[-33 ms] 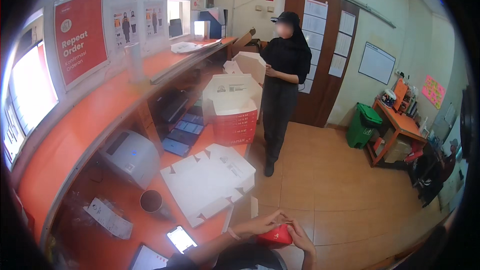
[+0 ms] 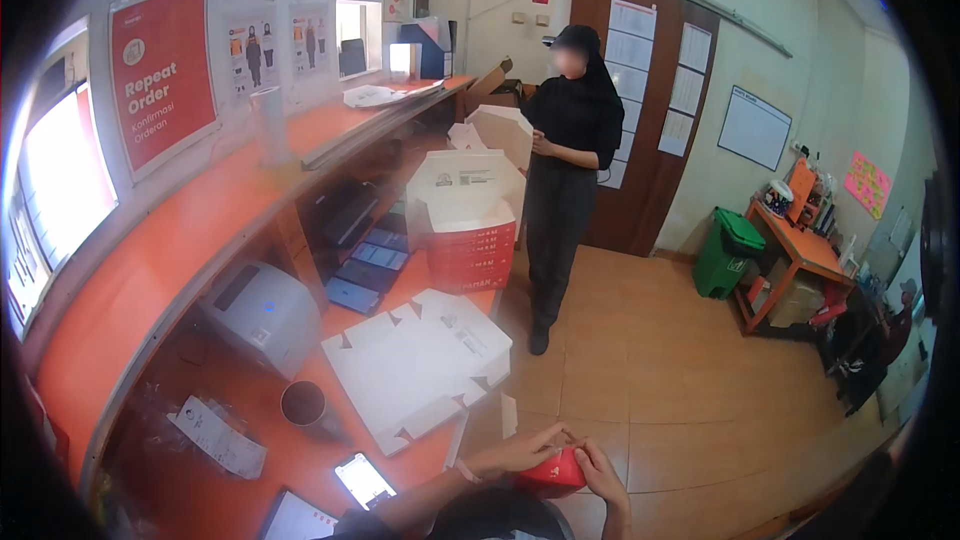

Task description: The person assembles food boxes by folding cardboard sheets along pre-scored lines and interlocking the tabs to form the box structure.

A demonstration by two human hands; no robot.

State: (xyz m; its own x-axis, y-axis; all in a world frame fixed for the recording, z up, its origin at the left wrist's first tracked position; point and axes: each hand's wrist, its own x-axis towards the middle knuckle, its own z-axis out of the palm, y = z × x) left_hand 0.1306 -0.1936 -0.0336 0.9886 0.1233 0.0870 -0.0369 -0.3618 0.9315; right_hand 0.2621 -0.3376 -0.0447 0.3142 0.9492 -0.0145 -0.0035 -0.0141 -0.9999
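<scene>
Left grip (image 2: pixel 527 448) and right grip (image 2: pixel 603 474) on red box (image 2: pixel 550 476), flat white carton (image 2: pixel 420 365) nearby

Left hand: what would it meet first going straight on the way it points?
Probably the right hand, whose fingers lie just ahead at the red package; I can't tell whether the hands touch.
</scene>
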